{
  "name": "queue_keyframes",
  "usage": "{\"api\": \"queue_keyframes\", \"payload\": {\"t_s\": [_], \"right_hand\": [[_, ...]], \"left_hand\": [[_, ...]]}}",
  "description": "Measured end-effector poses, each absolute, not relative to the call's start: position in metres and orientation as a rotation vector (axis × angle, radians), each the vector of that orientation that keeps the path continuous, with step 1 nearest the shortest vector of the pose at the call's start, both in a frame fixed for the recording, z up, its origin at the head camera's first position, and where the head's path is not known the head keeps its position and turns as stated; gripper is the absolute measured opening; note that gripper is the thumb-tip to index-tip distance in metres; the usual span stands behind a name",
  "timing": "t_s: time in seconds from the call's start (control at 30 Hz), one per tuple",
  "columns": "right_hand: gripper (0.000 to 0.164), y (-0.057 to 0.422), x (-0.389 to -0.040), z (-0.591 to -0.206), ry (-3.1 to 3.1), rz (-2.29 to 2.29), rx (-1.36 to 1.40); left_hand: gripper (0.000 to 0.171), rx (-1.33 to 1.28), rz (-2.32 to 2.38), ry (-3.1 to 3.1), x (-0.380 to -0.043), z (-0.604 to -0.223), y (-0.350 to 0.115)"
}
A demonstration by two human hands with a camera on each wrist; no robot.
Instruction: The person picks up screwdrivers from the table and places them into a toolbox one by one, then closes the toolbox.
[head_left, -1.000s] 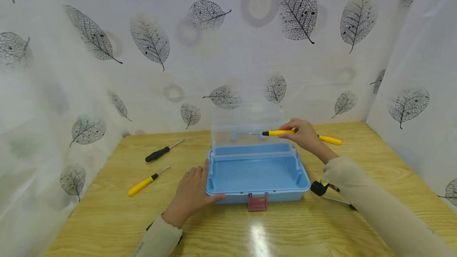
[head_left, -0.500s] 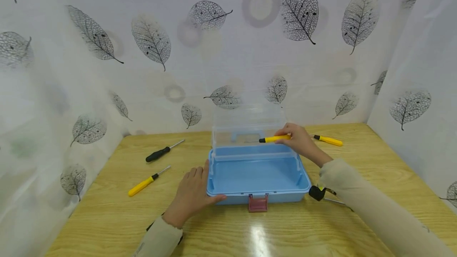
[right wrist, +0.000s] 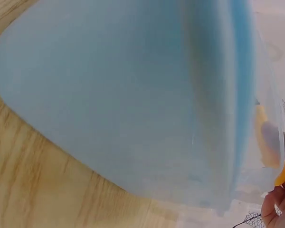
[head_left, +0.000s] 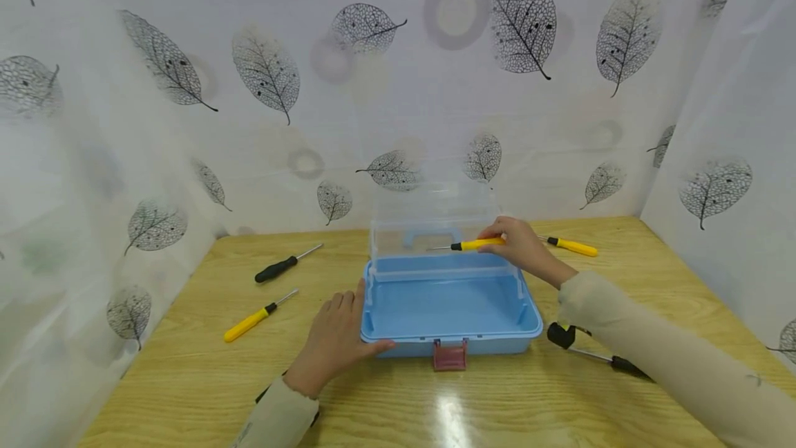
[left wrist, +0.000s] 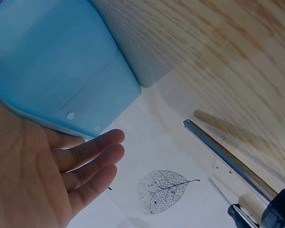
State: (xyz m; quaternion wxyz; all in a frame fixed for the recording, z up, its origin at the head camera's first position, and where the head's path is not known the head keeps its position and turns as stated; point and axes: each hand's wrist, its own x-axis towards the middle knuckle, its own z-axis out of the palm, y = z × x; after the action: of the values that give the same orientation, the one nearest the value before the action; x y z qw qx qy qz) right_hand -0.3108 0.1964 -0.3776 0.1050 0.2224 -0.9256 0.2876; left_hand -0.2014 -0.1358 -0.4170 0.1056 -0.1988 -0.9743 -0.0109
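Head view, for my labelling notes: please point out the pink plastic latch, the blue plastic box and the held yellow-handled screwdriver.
Pink plastic latch (head_left: 450,357): head view, middle of its front face.
Blue plastic box (head_left: 441,304): head view, bare inside floor.
Held yellow-handled screwdriver (head_left: 469,245): head view, on its yellow handle.

Glare streaks the yellow wood-grained table (head_left: 385,403) right of my left hand (head_left: 336,337); in right-wrist view, the light-blue plastic box rim (right wrist: 241,85) blurs.
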Motion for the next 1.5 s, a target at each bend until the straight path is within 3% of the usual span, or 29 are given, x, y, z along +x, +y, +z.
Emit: {"api": "queue_keyframes", "payload": {"t_s": [0.67, 1.5], "right_hand": [[0.009, 0.19, -0.315, -0.361, -2.836, 0.782, 0.815], [0.015, 0.192, -0.319, -0.36, -2.823, 0.662, 0.891]], "left_hand": [[0.114, -0.585, -0.056, -2.886, -0.201, -0.418, -0.136], [0.114, -0.584, -0.063, -2.885, -0.202, -0.418, -0.136]]}}
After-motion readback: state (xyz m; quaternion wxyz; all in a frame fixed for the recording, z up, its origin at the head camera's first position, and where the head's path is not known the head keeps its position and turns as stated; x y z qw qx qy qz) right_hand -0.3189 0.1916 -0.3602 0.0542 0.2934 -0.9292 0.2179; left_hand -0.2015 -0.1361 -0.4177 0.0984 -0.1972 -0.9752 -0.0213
